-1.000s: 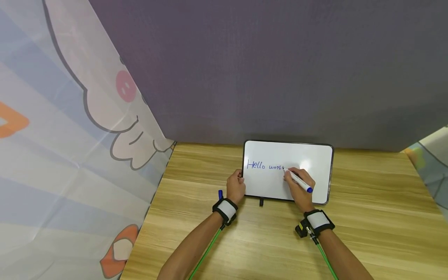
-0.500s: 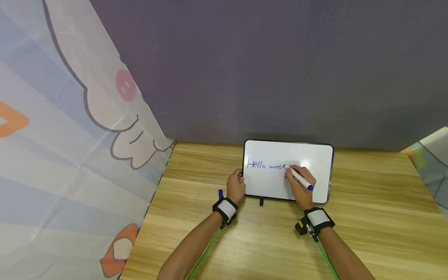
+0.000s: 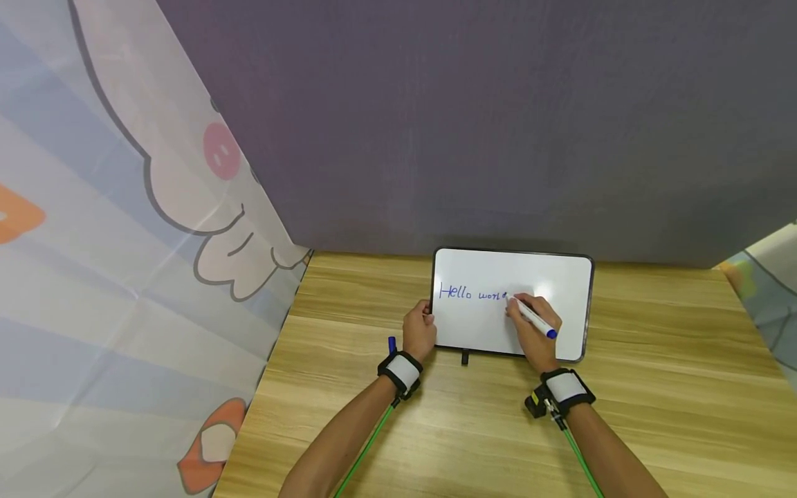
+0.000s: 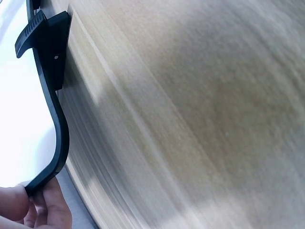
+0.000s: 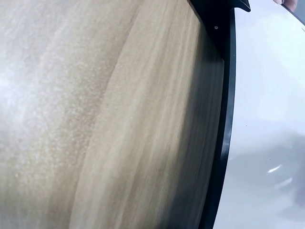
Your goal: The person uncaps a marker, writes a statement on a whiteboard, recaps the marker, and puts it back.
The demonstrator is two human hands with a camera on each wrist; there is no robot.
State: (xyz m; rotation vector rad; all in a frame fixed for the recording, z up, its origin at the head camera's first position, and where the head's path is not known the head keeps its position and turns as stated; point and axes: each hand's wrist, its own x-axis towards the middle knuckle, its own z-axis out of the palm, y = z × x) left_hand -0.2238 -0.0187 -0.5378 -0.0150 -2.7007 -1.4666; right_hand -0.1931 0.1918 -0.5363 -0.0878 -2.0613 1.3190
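A whiteboard [image 3: 473, 325] with a thin black frame stands tilted on the table, with "Hello worl" and the start of another letter in blue on its face. My left hand [image 3: 420, 333] pinches its left edge; the left wrist view shows the thumb [image 4: 12, 202] in front and fingers curled behind the frame. Between the fingers of my right hand [image 3: 537, 344] is a white marker [image 3: 529, 316] with a blue rear end, its tip at the end of the writing. In the right wrist view the marker and right hand are out of sight.
A black stand foot [image 3: 465, 357] juts from the board's lower edge. Beside my left wrist shows a blue cap-like thing [image 3: 391, 344], partly hidden by the wrist strap. A grey panel [image 3: 436, 138] rises behind the wooden table [image 3: 349, 304]. Green cables [image 3: 367, 449] trail from both wrists.
My right hand and the marker have shifted slightly right, and the blue stroke after "worl" has grown. The left hand keeps its place on the board's edge.
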